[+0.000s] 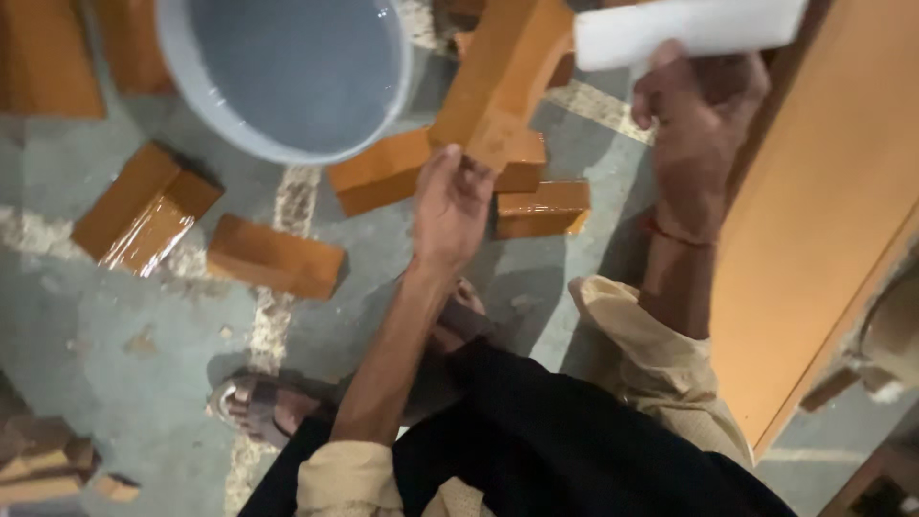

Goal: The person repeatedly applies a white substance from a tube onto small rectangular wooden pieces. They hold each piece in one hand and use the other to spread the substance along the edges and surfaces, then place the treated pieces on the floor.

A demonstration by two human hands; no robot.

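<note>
My left hand grips the lower end of an orange-brown brick, held tilted above the floor. My right hand is raised at the upper right and holds a white rectangular block over the brick's upper end. Below the held brick lie other wet, shiny bricks on the grey floor. My feet in sandals show beneath my arms.
A grey bucket of water stands at the top left. Several loose bricks lie scattered on the floor. A large tan board leans along the right. More bricks sit at the bottom left corner.
</note>
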